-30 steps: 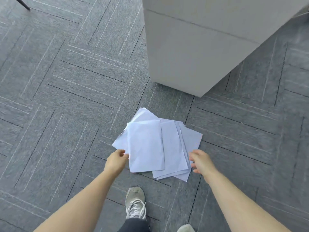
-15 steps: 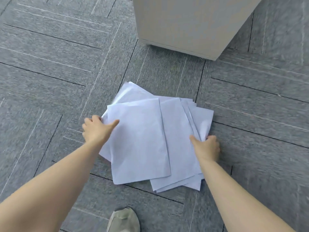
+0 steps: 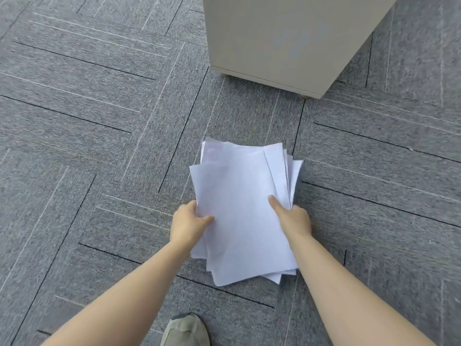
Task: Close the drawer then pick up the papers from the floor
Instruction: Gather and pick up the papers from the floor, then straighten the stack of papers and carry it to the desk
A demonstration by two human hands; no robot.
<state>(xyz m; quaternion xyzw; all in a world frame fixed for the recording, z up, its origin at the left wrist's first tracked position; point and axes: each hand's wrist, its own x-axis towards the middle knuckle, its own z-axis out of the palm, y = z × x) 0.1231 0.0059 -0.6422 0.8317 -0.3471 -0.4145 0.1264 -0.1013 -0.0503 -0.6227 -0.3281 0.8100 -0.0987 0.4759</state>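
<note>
Several white papers are gathered into one rough stack over the grey carpet, their edges not quite aligned. My left hand grips the stack's left edge, thumb on top. On the right edge my right hand holds the same stack, thumb pressed on the top sheet. The stack's right side curls upward; I cannot tell whether its near end still rests on the floor. A pale grey drawer cabinet stands behind the papers; only plain sides show, no drawer front.
Grey carpet tiles with line patterns cover the floor all around. My shoe sits at the bottom edge, just below the stack. The cabinet's near corner is a short way beyond the papers.
Both hands reached the spread sheets, then pushed them inward from left and right. The fanned papers are now squeezed into one narrower stack gripped by both hands.
</note>
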